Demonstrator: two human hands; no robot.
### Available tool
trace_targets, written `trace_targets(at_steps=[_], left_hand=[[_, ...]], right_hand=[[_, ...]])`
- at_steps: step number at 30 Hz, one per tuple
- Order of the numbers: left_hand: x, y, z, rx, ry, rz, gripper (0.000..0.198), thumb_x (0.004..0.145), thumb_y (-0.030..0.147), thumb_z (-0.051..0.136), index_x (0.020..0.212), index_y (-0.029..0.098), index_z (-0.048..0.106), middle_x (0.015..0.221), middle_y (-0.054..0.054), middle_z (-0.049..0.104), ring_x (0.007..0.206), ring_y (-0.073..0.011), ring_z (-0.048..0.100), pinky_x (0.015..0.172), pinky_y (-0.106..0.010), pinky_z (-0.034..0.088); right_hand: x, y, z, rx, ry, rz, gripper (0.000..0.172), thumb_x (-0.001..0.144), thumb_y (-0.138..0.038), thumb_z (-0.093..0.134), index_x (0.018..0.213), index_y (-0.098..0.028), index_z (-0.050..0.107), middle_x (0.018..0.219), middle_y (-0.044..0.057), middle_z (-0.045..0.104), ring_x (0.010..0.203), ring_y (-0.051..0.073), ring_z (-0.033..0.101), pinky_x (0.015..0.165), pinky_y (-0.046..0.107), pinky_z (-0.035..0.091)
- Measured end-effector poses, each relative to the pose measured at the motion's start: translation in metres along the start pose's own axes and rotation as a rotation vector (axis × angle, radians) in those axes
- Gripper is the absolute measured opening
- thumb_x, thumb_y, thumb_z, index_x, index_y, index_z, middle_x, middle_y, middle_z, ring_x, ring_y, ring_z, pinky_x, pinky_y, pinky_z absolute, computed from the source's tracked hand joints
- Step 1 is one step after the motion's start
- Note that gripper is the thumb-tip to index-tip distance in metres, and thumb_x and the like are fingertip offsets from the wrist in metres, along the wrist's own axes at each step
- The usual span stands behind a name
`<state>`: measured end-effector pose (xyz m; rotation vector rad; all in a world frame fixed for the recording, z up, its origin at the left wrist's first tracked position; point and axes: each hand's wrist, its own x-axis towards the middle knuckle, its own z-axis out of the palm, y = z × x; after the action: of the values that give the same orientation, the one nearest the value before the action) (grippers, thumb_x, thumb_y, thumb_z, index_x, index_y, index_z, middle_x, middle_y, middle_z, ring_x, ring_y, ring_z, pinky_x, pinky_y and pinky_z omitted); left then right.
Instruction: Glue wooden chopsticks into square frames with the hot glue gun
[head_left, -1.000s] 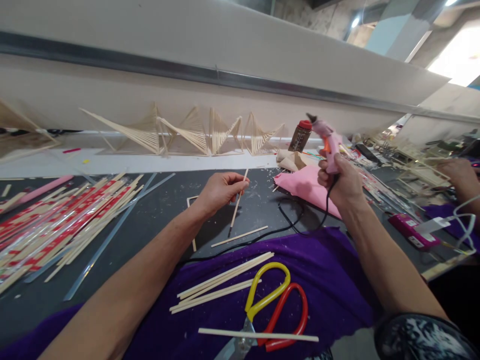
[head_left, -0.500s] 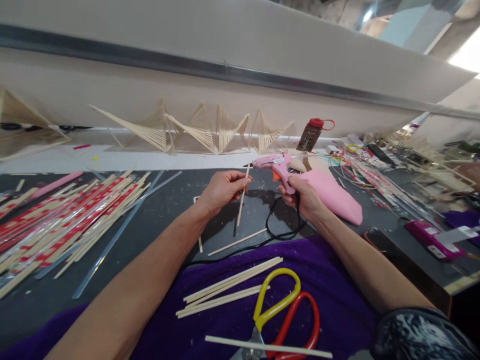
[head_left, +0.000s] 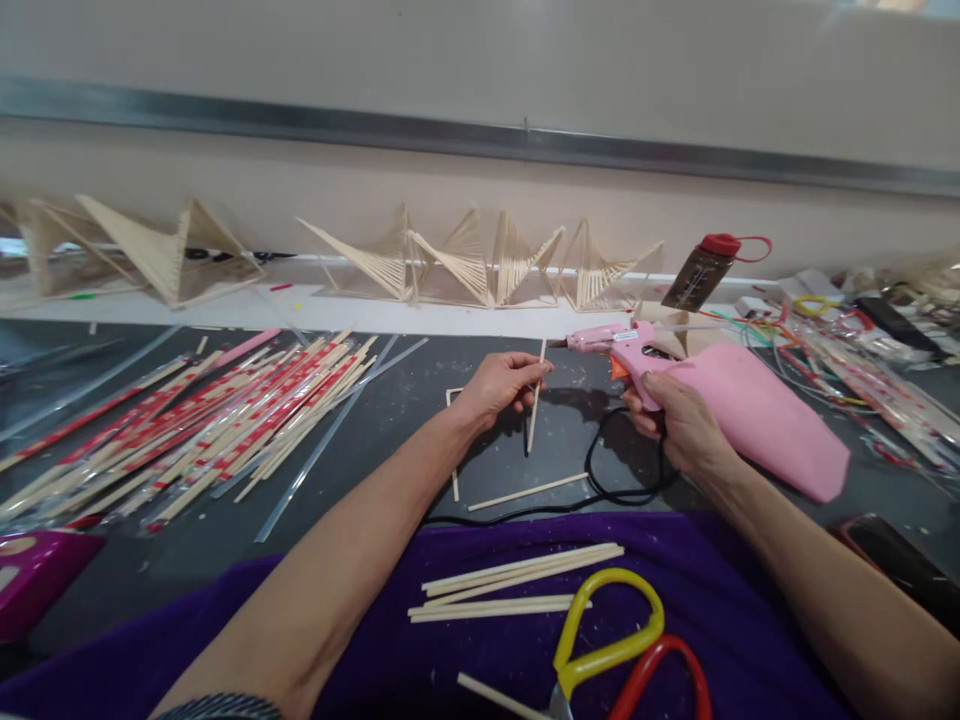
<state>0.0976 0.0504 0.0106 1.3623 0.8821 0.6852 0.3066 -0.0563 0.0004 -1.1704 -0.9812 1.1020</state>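
Between its fingertips my left hand (head_left: 504,388) pinches a short wooden stick (head_left: 535,415), held nearly upright above the dark table. My right hand (head_left: 671,412) is wrapped round the handle of a pink hot glue gun (head_left: 634,350). The gun's nozzle points left and is at the stick's upper end; whether they touch I cannot tell. A black cord (head_left: 592,470) loops below the gun. Partly hidden by my left forearm, joined sticks (head_left: 454,470) form a corner on the table. Another loose stick (head_left: 525,493) lies just in front of them.
Cut sticks (head_left: 517,575) and yellow-and-red-handled scissors (head_left: 615,650) lie on purple cloth (head_left: 360,600). Wrapped sticks (head_left: 225,430) spread leftward. Several twisted stick models (head_left: 450,260) line the wall. A tilted bottle (head_left: 701,275) and pink sheet (head_left: 772,420) are at right, near a phone (head_left: 900,570).
The view has turned left, so things appear farther right. The glue gun's nozzle stays near the stick's top, and both hands keep their holds.
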Motion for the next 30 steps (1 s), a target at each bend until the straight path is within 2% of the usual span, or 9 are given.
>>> trace_targets(at_steps=[14, 30], left_hand=[[-0.0029, -0.0041, 0.0024, 0.020, -0.013, -0.020, 0.020, 0.075, 0.029, 0.065, 0.085, 0.012, 0.064, 0.064, 0.000, 0.059, 0.043, -0.0045, 0.051, 0.036, -0.015, 0.037], [-0.0027, -0.0048, 0.0012, 0.088, 0.024, -0.022, 0.018, 0.069, 0.027, 0.069, 0.071, 0.012, 0.060, 0.044, 0.005, 0.049, 0.035, -0.0048, 0.042, 0.035, -0.017, 0.033]], right_hand=[[-0.0006, -0.0016, 0.0006, -0.061, 0.024, -0.056, 0.028, 0.082, -0.044, 0.052, 0.073, -0.018, 0.053, 0.058, -0.003, 0.050, 0.037, 0.004, 0.030, 0.037, 0.022, 0.015], [-0.0010, -0.0017, -0.0018, -0.209, 0.022, -0.116, 0.033, 0.085, -0.044, 0.048, 0.064, -0.018, 0.047, 0.058, -0.002, 0.046, 0.041, 0.005, 0.027, 0.037, 0.022, 0.016]])
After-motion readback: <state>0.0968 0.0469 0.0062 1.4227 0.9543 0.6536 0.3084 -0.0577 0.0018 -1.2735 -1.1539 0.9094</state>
